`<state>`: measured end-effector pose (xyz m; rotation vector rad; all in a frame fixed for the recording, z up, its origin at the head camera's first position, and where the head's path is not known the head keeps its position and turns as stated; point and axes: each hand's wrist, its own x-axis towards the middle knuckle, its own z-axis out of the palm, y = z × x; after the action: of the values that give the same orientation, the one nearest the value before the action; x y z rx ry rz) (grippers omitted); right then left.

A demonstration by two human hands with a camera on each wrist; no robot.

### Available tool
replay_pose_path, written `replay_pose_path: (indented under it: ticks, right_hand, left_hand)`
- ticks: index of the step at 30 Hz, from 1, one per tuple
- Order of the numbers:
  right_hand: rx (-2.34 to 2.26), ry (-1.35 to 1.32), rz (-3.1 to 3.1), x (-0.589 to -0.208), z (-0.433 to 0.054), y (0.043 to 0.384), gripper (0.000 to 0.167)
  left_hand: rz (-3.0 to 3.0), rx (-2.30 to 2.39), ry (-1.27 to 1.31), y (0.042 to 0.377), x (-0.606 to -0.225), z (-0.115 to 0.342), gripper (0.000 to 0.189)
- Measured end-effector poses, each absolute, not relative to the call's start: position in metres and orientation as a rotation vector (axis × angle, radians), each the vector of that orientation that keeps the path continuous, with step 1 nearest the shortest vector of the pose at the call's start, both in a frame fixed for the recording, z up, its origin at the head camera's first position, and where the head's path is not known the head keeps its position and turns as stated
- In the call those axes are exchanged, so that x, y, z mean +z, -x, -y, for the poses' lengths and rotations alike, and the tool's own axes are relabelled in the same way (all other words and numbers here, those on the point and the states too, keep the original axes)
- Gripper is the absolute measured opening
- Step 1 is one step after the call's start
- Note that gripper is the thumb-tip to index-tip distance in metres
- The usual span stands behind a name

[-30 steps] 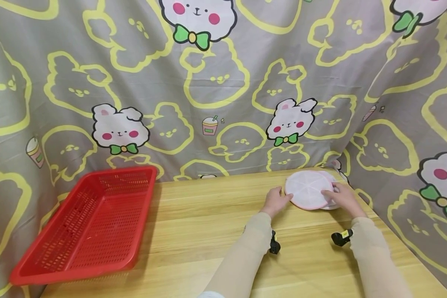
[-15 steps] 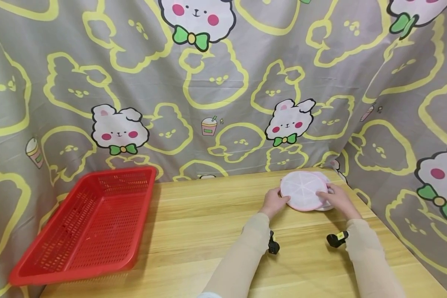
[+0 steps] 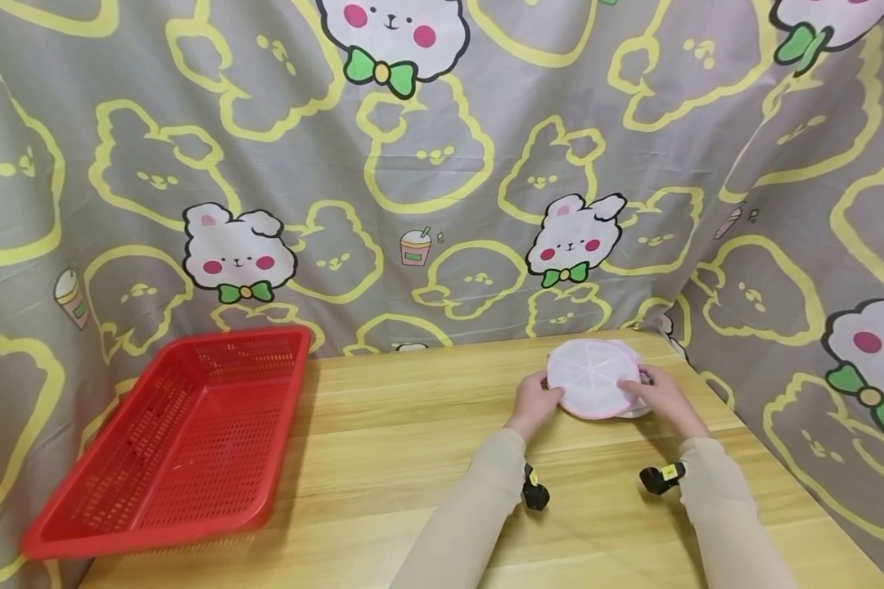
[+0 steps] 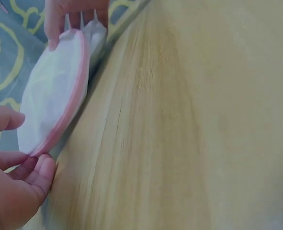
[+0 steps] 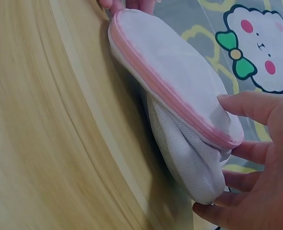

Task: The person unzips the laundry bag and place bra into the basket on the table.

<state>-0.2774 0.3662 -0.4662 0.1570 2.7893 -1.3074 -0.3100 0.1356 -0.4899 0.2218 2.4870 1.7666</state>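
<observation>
A round white mesh laundry bag (image 3: pixel 591 378) with a pink zipped edge lies near the table's back right. Its top face shows lines meeting in the middle. Beneath it, loose white mesh (image 5: pixel 189 158) sags out in the right wrist view. My left hand (image 3: pixel 534 402) holds the bag's left edge, fingertips at the pink rim and thumb by the top face. On the other side, my right hand (image 3: pixel 666 399) grips the right edge, its thumb on top and its fingers at the sagging mesh. Whether the loose mesh belongs to a second bag I cannot tell.
A red plastic basket (image 3: pixel 140 537) with slotted sides stands at the table's left. Behind the wooden table (image 3: pixel 383 458) hangs a grey curtain (image 3: pixel 457 188) with cartoon prints, which also runs along the right side.
Both hands have drawn the round bag a little to the left across the table. The left hand has come onto the bag's left edge. The basket has stayed put.
</observation>
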Motion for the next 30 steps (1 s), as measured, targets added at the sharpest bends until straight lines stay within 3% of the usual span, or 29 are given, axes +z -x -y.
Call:
replay_pose_path:
  ticks: [11,30]
  right_hand:
    - [-1.407,-0.137,-2.776,-0.467,-0.349,0.275,0.070]
    - [-1.712,-0.229,-2.595,-0.475,-0.300,0.276,0.060]
  left_hand:
    - [-2.451,1.873,-0.158,0.311,-0.490,-0.123,0.044]
    - [-2.533,1.896,-0.149,0.311,-0.484,-0.077,0.041]
